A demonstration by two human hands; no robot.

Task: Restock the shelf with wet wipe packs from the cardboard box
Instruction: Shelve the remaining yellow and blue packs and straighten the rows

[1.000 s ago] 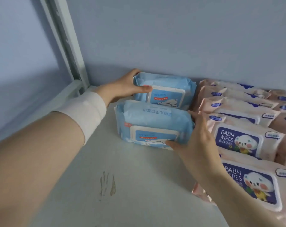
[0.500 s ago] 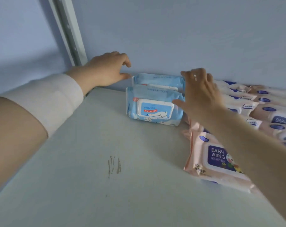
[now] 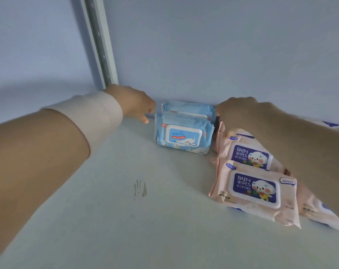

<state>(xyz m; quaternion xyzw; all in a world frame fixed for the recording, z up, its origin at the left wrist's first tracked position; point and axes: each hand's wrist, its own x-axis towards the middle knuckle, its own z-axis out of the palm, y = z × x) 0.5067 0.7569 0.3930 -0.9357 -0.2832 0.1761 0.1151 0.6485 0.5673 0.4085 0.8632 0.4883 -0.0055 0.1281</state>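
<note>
Two light blue wet wipe packs stand on edge at the back of the shelf (image 3: 116, 226), the front blue pack (image 3: 182, 136) leaning on the rear blue pack (image 3: 188, 108). My left hand (image 3: 134, 102) hovers just left of them, its fingers loosely curled and holding nothing. My right hand (image 3: 240, 111) is above the pink row, with its fingers bent down beside the right end of the blue packs; I see nothing in it. To the right, pink "BABY WIPES" packs (image 3: 254, 189) lie in an overlapping row, partly hidden under my right forearm.
A pale metal upright (image 3: 100, 41) rises at the back left corner against the blue wall (image 3: 223, 45). A brown scuff mark (image 3: 140, 188) is on the shelf surface in front of the blue packs. The cardboard box is out of view.
Both hands have let go of the blue packs and drawn back slightly. The packs now stand together against the back wall, and my view has dropped lower and farther back.
</note>
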